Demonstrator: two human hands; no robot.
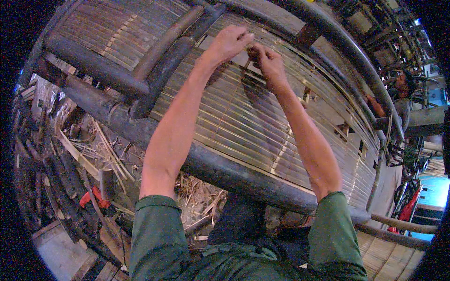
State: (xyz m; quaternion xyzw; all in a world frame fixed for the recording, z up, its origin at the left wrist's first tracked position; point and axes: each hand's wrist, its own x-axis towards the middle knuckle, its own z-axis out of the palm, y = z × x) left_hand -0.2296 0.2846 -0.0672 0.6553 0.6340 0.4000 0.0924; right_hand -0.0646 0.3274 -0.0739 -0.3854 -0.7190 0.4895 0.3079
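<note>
Both arms reach forward over a slatted bamboo panel (243, 126) set in a frame of thick dark poles. My left hand (230, 43) is closed, its fingertips pinched near the panel's far side; what they hold is too small to make out. Close by on the right, my right hand (271, 66) is also closed, thumb and fingers pressed together around a thin brown strand (229, 108). From there the strand runs down across the slats toward the near pole. Beneath the hands lies a gap between slats, partly in shadow.
A thick dark pole (220, 168) borders the panel nearest me. Another slatted panel (117, 33) lies at the far left beyond crossing poles. Cut poles and bamboo scraps (110, 150) litter the ground at left. Another person (402, 96) is at the far right.
</note>
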